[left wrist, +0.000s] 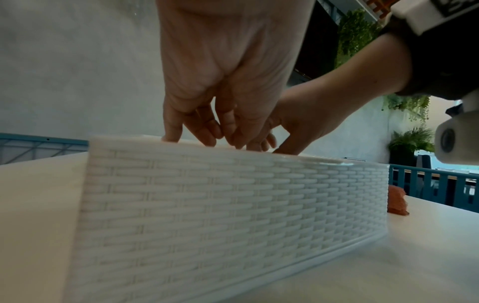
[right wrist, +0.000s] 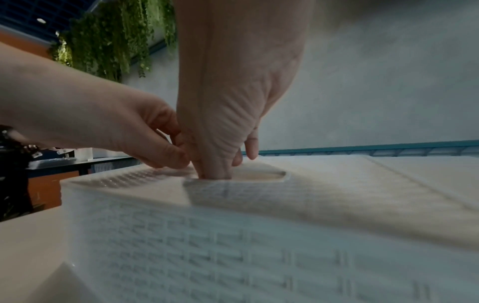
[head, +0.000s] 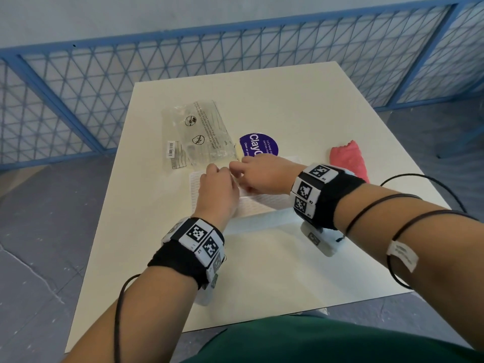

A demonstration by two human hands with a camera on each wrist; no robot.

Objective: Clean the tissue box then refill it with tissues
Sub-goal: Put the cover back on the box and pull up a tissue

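A white tissue box with a woven pattern stands in the middle of the table, closed, its oval slot on top. My right hand reaches over it, and in the right wrist view its fingertips dip into the slot; whatever they touch inside is hidden. My left hand sits beside it with bent fingers whose tips rest on the box top at the slot's edge. No tissue shows. The box's side wall fills the left wrist view.
An empty clear plastic wrapper lies behind the box to the left, next to a round purple sticker. A pink cloth lies at the right. The cream table stands against a blue mesh fence.
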